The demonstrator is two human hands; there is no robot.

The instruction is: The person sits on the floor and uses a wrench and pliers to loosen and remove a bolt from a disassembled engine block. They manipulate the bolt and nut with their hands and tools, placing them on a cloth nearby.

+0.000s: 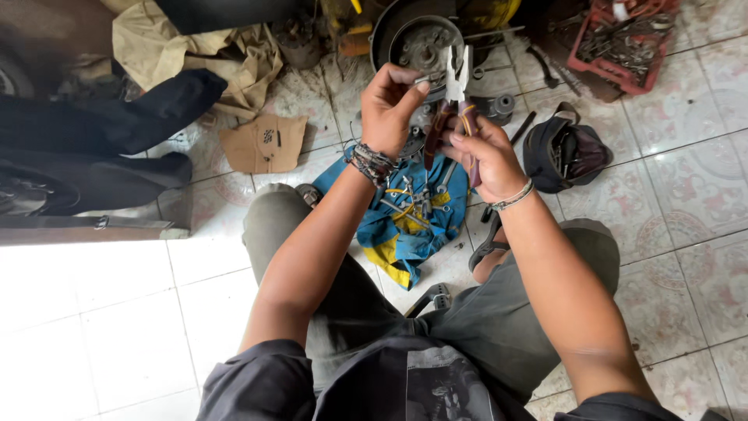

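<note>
My right hand (485, 156) grips the dark red handles of a pair of pliers (458, 86), whose metal jaws point up and away from me. My left hand (389, 105) is raised beside the jaws, with thumb and fingers pinched on a small metal part (425, 79) that the pliers' tip touches. Both hands hover above a blue and yellow cloth (405, 214) spread on the tiled floor between my knees, with several small tools lying on it.
A round metal wheel hub (421, 43) lies just beyond the hands. A red tray of tools (619, 47) sits at the far right, a black cap (565, 152) right of the hands, a cardboard scrap (265, 144) and dark cloths to the left.
</note>
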